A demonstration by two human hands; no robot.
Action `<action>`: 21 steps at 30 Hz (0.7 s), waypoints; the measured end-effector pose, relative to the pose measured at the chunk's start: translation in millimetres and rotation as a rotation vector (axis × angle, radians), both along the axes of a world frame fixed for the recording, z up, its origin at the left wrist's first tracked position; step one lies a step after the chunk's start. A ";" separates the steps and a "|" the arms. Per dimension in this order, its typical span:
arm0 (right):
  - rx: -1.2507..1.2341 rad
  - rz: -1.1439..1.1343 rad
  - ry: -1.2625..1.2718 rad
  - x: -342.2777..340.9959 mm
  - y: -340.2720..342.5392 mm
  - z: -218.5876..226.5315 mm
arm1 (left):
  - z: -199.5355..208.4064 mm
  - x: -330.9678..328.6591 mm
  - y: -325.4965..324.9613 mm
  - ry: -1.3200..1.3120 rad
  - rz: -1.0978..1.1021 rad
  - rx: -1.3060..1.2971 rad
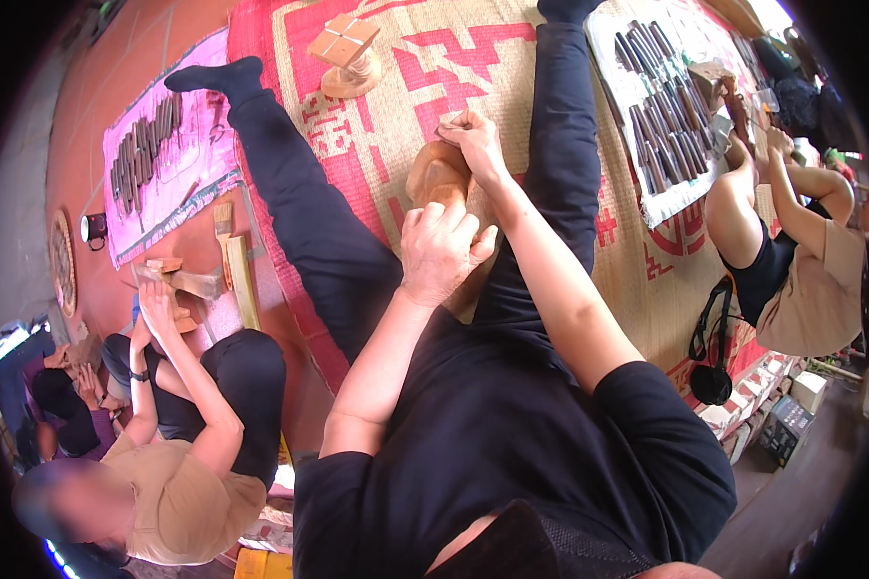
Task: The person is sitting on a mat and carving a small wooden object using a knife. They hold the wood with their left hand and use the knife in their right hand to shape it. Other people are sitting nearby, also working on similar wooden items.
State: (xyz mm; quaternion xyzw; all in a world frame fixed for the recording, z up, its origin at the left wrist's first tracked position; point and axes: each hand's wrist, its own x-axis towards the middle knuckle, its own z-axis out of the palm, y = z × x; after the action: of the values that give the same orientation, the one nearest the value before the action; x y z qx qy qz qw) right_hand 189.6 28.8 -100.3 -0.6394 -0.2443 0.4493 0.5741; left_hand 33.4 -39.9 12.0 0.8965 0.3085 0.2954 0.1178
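A brown wooden piece [438,171] with a rounded, flared end stands between my legs on the woven mat. My left hand [441,249] is closed round its narrower part, knuckles up, hiding much of it. At the far rim of the flared end is my right hand [474,145], its fingers pinched together against the wood. Whether a small thing sits in that pinch cannot be made out. Farther off on the mat, another turned wooden piece [350,72] has a square top marked with a pale cross.
Rows of carving tools lie on a pink cloth [164,183] at left and a white cloth [658,116] at right. A brush [224,224] lies beside the left co-worker [179,482], who handles wood. Another co-worker [816,280] sits at right, near a black strapped item [712,381].
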 end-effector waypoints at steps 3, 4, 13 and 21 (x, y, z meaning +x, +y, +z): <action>0.075 0.145 -0.172 -18.0 -12.6 13.4 | -2.1 1.5 -4.8 0.016 0.011 0.012; 0.017 0.133 -0.238 -14.5 -12.7 12.1 | -2.0 3.1 -5.4 0.014 0.006 0.016; -0.014 0.135 -0.119 2.8 -2.9 10.1 | -2.8 4.0 -5.5 0.028 -0.039 0.021; -0.209 0.130 -0.549 3.6 12.4 4.4 | -4.6 8.0 -8.1 0.025 -0.100 0.033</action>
State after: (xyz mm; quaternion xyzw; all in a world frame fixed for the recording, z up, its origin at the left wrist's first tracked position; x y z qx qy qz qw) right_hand 193.3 41.2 -96.0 -0.7757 -0.3832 0.3183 0.3875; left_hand 41.4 -48.0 7.4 0.9162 0.2598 0.2832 0.1138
